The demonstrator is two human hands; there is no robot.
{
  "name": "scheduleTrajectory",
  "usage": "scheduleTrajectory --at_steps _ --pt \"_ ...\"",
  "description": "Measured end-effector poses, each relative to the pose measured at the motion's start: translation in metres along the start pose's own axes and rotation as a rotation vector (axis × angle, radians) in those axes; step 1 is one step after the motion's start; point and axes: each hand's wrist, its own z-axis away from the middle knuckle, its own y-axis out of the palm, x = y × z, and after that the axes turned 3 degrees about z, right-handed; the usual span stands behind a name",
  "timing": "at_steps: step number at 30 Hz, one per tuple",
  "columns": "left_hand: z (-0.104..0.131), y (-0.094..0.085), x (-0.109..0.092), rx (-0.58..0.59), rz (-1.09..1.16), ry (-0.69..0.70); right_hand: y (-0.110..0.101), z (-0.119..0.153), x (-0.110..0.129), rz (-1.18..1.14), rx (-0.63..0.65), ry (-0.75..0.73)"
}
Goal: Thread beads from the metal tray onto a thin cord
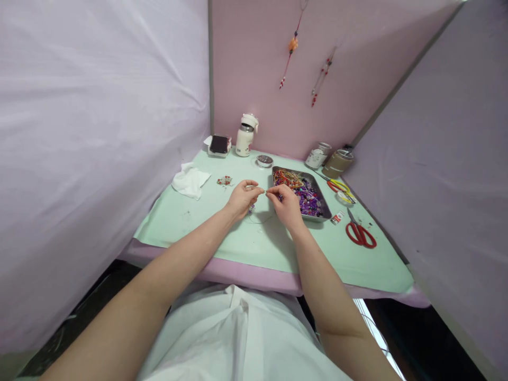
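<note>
Over the middle of the table, my left hand (241, 200) and my right hand (286, 204) meet almost fingertip to fingertip. Thumb and forefinger of my left hand pinch a thin cord (260, 221), which droops in a loop below the hands. A few small purple beads (251, 209) hang just under my left hand. My right hand is also pinched closed, but what lies between its fingertips is too small to make out. Right beside it sits a metal tray (323, 203) filled with purple, red and gold beads.
Red-handled scissors (360, 234), yellow-and-orange-handled scissors (337, 185) and two jars (317, 156) are on the right. Behind stand a spool (264, 161), a cream bottle (245, 140) and a dark-filled box (219, 145). A white cloth (190, 181) and red beads (225, 180) lie left.
</note>
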Motion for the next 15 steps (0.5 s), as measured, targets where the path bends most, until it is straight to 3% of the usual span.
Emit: scheduleTrajectory --at_steps 15 --pt "0.002 0.0004 0.0006 0.027 -0.063 -0.005 0.0017 0.0009 -0.0012 0.039 -0.018 -0.083"
